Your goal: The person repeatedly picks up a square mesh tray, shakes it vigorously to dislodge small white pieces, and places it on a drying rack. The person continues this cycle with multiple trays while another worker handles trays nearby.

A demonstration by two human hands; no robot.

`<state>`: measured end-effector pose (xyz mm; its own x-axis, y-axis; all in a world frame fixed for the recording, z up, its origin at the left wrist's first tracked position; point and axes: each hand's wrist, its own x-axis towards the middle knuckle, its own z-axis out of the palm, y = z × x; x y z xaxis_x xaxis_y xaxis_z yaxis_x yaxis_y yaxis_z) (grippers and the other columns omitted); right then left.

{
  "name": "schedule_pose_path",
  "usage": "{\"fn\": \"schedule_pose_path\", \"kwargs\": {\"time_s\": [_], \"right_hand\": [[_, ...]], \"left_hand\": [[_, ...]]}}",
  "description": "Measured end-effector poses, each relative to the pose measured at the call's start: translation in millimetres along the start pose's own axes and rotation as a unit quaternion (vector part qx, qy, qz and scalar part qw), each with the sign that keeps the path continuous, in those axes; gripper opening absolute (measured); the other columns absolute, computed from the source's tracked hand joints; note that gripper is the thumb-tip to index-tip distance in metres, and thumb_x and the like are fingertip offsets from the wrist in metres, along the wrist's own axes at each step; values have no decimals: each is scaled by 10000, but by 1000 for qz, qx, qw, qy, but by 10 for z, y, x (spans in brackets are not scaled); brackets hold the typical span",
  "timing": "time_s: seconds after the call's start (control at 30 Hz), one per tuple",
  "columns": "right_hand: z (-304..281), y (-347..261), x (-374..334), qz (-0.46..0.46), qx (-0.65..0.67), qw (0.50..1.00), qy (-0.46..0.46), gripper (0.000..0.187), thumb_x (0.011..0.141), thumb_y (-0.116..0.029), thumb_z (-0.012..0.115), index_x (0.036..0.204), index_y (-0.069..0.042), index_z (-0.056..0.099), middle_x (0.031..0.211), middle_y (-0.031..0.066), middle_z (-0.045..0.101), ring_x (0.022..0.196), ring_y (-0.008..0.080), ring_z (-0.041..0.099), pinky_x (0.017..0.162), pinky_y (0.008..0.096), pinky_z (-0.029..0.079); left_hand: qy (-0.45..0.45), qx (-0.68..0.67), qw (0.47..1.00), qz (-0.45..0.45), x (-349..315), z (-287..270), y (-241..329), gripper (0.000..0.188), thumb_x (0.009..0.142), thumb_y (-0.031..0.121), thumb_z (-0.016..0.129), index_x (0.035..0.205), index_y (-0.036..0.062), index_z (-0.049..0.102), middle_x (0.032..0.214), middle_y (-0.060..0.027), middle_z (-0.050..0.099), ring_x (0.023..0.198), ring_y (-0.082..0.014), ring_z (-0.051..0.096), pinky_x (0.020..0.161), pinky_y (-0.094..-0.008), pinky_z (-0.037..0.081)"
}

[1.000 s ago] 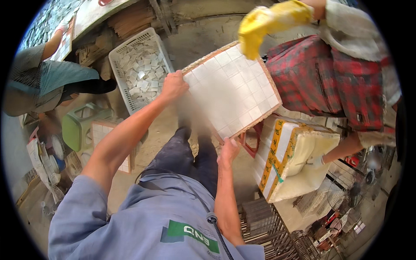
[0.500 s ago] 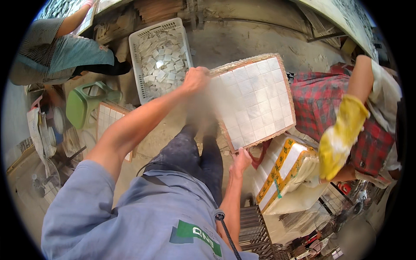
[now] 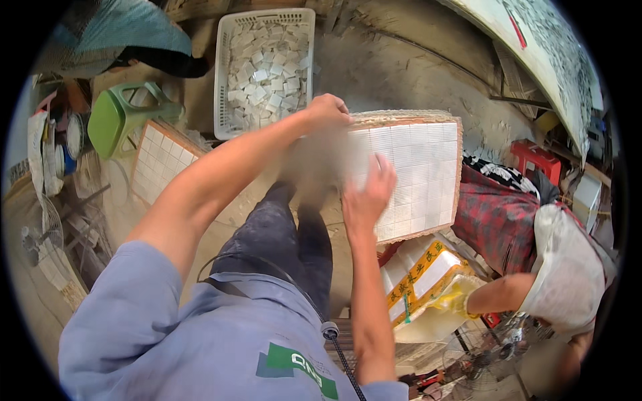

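Note:
A square board with a brown rim and rough, crusted edges lies in front of me, covered in rows of white square tiles. Its far edge looks thick, like several layers. My left hand has its fingers closed at the far left corner of the board. Over the left part of the tiles is my right hand, fingers stretched out and slightly blurred; whether they touch the tiles I cannot tell. A grey smudge hides the board's left edge.
Loose white tiles fill a white plastic basket ahead. To the left are a green stool and another tiled board. At right, a person in yellow gloves bends by a taped white foam box. A red stool stands behind.
My right hand has left the board's near edge and moved up over the tiles. The board has turned and shifted slightly right. The person at right has bent down, gloved hand at the foam box.

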<state>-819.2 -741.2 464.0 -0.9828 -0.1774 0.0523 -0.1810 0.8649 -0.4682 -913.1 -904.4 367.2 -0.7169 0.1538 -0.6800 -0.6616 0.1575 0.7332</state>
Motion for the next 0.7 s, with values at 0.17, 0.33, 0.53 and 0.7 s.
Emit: {"fn": "schedule_pose_path", "kwargs": {"time_s": [0.17, 0.33, 0.53, 0.7], "right_hand": [[654, -55, 536, -93, -52, 994, -4, 282, 666, -94, 639, 891, -8, 492, 937, 159, 482, 957, 334, 452, 856, 406, 366], [816, 29, 693, -144, -131, 981, -4, 142, 680, -56, 558, 787, -27, 470, 802, 127, 456, 826, 289, 455, 768, 371, 386], [842, 93, 726, -209, -188, 960, -11, 119, 649, -46, 546, 751, -37, 486, 764, 110, 465, 765, 252, 474, 710, 333, 401], [846, 81, 749, -243, -233, 942, -11, 89, 647, -76, 534, 725, -45, 504, 744, 106, 476, 736, 243, 469, 693, 316, 388]], "left_hand": [[-42, -110, 993, -8, 126, 25, -163, 195, 739, 131, 652, 835, -15, 565, 692, -49, 546, 562, -106, 522, 495, -234, 455], [-6, -157, 988, -6, 165, 30, -240, 141, 743, 82, 625, 826, -17, 570, 732, -51, 562, 620, -122, 541, 527, -238, 462], [104, -81, 991, 35, 55, 143, -225, 145, 682, 76, 626, 800, -8, 624, 727, -52, 603, 636, -117, 536, 566, -244, 439], [167, -4, 982, 90, 82, 149, -280, 158, 680, 161, 638, 765, 29, 649, 682, -24, 614, 632, -86, 522, 591, -238, 428]]}}
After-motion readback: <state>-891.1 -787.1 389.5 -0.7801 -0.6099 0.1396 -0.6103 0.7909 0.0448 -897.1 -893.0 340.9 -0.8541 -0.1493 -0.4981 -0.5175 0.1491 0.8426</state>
